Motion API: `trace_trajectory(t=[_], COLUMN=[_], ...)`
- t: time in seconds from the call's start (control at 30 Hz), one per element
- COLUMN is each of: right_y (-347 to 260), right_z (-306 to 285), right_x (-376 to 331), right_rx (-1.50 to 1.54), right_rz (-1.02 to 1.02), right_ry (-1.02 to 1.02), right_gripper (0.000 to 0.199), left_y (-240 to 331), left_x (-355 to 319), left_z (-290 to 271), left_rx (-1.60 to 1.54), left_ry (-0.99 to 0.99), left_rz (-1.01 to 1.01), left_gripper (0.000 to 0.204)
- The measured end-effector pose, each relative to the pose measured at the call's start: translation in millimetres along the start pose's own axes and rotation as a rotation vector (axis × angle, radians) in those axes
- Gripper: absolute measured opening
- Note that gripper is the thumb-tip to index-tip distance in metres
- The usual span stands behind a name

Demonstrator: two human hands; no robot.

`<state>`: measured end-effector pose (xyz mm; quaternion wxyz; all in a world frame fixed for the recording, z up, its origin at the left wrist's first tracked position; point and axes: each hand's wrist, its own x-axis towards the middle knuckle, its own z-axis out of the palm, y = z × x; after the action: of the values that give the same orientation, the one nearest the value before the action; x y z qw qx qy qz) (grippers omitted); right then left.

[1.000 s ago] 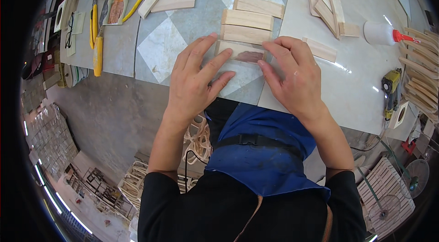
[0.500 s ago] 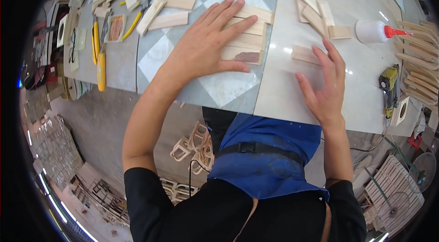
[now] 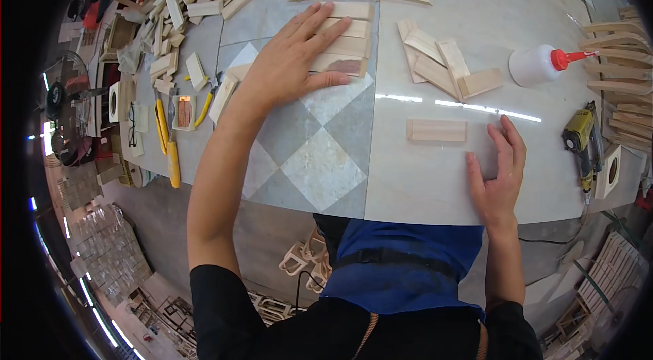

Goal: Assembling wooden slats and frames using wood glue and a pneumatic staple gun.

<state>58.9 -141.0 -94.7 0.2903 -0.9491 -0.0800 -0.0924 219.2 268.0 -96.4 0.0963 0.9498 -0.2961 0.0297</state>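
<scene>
Flatly, the left hand (image 3: pixel 291 54) spreads its fingers over pale rectangular wooden slats (image 3: pixel 354 28) lined up side by side on the diamond-patterned tabletop (image 3: pixel 323 169), while the right hand (image 3: pixel 502 180), fingers parted and loosely bent, is near a lone wooden block (image 3: pixel 437 131) on glossy slab (image 3: pixel 422 186).
</scene>
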Motion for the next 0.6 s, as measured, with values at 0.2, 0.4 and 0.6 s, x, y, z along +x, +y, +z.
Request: trace_trajectory(t=[0.2,0.4,0.6], right_y=[0.9,0.3,-3.4], right_z=[-0.2,1.9,-2.4], right_x=[5.1,13.2,12.6], right_rx=[-0.018,-0.040,-0.074], right_rz=[-0.023,-0.035,-0.075], right_ry=[-0.026,-0.028,-0.022], right_gripper=[0.057,0.057,0.058], left_y=[13.3,5.7,5.0], left_x=[6.5,23.6,28.4], left_z=[1.8,11.8,26.3], left_rx=[0.029,-0.008,-0.144], left_ry=[0.002,0.019,0.120], left_rz=[0.022,0.024,0.011], left_gripper=[0.101,0.101,0.108])
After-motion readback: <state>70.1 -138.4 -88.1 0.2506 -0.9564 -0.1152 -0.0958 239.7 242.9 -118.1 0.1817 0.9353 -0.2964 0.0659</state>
